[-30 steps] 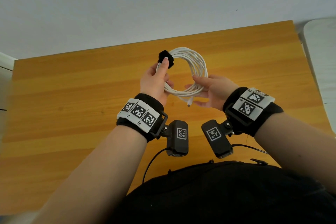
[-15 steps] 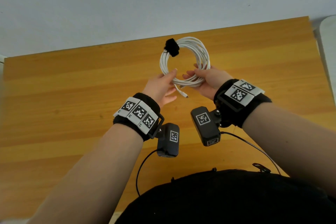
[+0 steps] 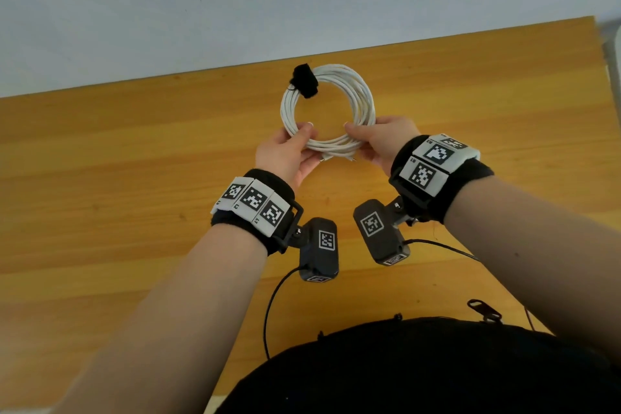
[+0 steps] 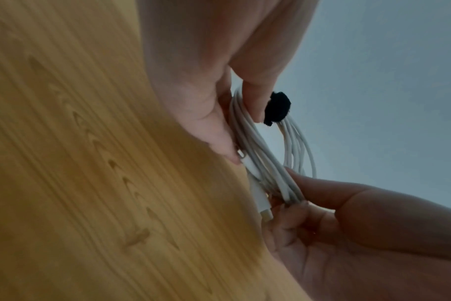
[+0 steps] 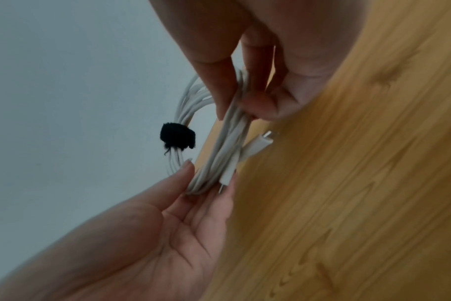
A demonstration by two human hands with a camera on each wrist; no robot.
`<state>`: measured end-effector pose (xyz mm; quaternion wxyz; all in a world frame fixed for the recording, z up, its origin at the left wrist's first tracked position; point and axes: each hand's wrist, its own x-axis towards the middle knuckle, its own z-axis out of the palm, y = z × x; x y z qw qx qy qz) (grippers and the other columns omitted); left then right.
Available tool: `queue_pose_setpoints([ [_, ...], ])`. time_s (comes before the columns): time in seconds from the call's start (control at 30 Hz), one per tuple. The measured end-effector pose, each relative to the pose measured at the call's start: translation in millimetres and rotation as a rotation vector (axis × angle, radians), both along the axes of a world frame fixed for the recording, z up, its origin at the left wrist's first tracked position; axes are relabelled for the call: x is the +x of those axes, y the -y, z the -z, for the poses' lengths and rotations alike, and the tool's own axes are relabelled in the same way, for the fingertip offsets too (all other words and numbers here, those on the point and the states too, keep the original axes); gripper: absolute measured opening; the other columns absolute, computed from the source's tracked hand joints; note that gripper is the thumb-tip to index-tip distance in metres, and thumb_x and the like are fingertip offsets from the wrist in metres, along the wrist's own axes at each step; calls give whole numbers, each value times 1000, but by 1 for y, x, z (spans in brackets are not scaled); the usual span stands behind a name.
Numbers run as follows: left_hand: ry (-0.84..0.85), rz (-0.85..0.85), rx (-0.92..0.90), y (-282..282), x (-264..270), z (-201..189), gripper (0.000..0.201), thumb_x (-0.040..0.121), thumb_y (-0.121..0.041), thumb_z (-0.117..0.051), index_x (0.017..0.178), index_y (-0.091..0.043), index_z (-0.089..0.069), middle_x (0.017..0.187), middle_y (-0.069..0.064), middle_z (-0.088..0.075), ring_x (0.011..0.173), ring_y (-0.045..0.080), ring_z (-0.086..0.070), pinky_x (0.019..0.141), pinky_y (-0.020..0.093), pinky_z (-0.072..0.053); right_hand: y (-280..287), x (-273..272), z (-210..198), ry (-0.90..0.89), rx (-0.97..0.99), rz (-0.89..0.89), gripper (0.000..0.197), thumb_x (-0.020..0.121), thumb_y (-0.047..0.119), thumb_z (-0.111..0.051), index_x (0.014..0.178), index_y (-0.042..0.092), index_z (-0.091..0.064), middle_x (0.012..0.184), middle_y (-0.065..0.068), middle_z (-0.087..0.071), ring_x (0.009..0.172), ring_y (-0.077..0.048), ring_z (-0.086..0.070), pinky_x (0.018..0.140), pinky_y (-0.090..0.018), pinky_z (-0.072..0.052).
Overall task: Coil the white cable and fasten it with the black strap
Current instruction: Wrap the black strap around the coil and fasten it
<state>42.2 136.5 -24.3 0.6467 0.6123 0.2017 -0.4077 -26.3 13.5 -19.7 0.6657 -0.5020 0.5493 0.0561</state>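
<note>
Two hands [image 3: 285, 155] [image 3: 383, 141] hold coil [image 3: 363, 97], strap [image 3: 304, 81] farthest

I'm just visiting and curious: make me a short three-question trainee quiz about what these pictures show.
1. True or false: the black strap is wrapped around the white cable coil.
2. Which hands hold the coil? A) left hand only B) right hand only C) both
3. Fill in: the strap sits on the coil's ___ side, away from the person.

Key: 1 true; 2 C; 3 far
</note>
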Motion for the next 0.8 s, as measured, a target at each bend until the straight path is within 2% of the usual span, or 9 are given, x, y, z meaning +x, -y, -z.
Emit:
queue_pose_setpoints([
  [0.07,18,-5,33,1,2,3,5,91,-10,-57,93,-5,-58,88,11,-63,80,24,-67,59,29,-60,-2,1,0,-11,1,15,23,78,11,-74,87,7,-54,81,-10,-64,82,-30,-68,75,-37,-57],
  [0.13,65,31,126,3,4,8,28,89,-15,-62,111,0,-53,102,18,-64,87,28,-68,63,30,-61,-5,0,2,-29,-6,26,41,77,8,-74,107,9,-47,87,-11,-63,84,-32,-69,77,-42,-58],
  [0.2,173,141,258,3,7,13,35,88,-20,-63,115,-2,-49,108,19,-63,88,28,-68,58,27,-60,-7,-2,4,-39,5,41,46,79,6,-71,117,10,-44,89,-11,-61,82,-31,-69,75,-43,-58],
  [0.27,309,267,373,2,11,15,32,89,-24,-62,111,-4,-51,102,15,-62,81,26,-68,57,27,-59,-8,-3,5,-26,22,80,33,83,6,-66,108,8,-45,87,-11,-60,79,-30,-68,73,-42,-59],
  [0.43,591,595,625,-5,23,14,31,84,-46,-61,90,-16,-56,88,8,-68,82,29,-69,78,46,-57,-10,-3,2,-52,-36,57,24,86,9,-64,100,8,-45,79,-8,-59,74,-29,-68,75,-42,-59],
  [0.53,537,535,594,-6,22,16,31,83,-38,-65,99,-13,-54,72,-2,-63,78,23,-71,80,44,-57,-13,-4,-1,-89,-125,-62,19,86,15,-66,83,7,-49,71,-4,-61,79,-29,-71,80,-41,-58],
  [0.63,538,507,588,-8,18,18,37,83,-36,-66,105,-11,-50,70,-5,-60,74,20,-71,79,42,-58,-13,-5,-5,-114,-177,-133,26,85,19,-66,69,14,-47,66,-3,-61,84,-29,-72,84,-41,-57],
  [0.7,553,518,590,-8,17,18,35,84,-37,-65,102,-13,-48,71,-6,-60,74,19,-71,79,42,-58,-12,-5,-7,-120,-188,-143,19,84,19,-68,84,8,-53,68,-2,-60,84,-28,-72,84,-40,-57],
  [0.8,575,523,595,-9,17,16,43,84,-40,-64,111,-10,-50,74,-5,-61,74,18,-70,78,43,-58,-10,-7,-8,-145,-214,-144,43,81,19,-71,115,4,-49,77,-4,-60,78,-25,-71,80,-38,-58],
])
